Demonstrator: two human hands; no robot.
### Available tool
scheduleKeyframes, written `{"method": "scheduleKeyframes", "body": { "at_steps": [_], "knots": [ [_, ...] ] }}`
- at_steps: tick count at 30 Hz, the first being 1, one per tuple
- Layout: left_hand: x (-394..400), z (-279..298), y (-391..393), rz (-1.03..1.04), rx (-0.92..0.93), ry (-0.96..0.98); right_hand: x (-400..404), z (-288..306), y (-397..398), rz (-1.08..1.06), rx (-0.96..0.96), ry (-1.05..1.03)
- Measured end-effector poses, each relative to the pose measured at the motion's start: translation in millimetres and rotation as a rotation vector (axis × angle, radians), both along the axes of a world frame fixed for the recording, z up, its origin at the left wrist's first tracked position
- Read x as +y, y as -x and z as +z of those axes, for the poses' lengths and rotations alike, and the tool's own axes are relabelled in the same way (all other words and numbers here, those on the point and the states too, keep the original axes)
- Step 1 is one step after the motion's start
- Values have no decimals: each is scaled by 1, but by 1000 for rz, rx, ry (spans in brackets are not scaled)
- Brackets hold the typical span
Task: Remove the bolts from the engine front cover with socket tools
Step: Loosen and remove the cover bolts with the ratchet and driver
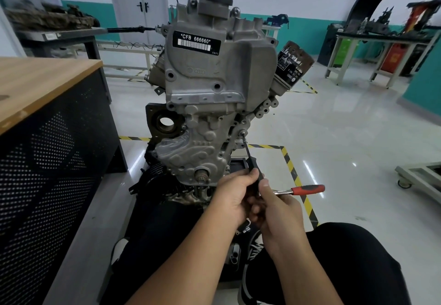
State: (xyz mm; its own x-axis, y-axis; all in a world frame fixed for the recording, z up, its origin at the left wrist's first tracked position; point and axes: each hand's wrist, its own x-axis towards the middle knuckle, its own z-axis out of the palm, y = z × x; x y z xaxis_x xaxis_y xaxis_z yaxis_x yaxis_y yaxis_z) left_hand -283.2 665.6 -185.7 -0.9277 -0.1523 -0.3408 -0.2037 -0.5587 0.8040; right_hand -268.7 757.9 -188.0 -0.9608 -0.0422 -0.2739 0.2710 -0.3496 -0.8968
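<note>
The grey aluminium engine front cover [205, 128] faces me, standing upright on its stand. A thin black extension bar [248, 154] runs from my hands up to a bolt [243, 134] on the cover's right edge. My left hand [235, 196] grips the bar's thick lower end. My right hand [278, 211] holds the ratchet head, and the ratchet's red handle [307, 189] sticks out to the right. A crank stub [202, 176] shows at the cover's bottom.
A wooden-topped cabinet with perforated black sides [47, 137] stands close on the left. An oil filter [294, 65] juts from the engine's right side. Yellow-black floor tape [294, 175] borders the stand. Benches with parts line the back wall. My knees and shoes are below.
</note>
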Motion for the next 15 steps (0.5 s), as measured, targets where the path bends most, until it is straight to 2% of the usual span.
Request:
{"method": "scheduleKeyframes", "body": {
  "at_steps": [3, 5, 7, 10, 11, 13, 15],
  "knots": [
    [0, 0, 0, 0, 5, -33, 0, -1, -1, -33, 79, -160],
    [0, 0, 0, -2, 4, -32, 0, 0, -2, -40, 78, -157],
    [-1, 1, 0, -22, -5, -16, 1, 3, -2, -4, -7, 16],
    [-2, 4, 0, -82, -48, -66, 2, 10, -1, 94, -191, 429],
    [-2, 5, 0, -99, -56, -68, 3, 10, -1, 102, -199, 474],
    [-3, 5, 0, -103, -48, -35, 3, 8, -1, 89, -132, 346],
    [-2, 5, -1, -87, -32, -22, 3, 3, 0, 35, -17, 63]
  ]
}}
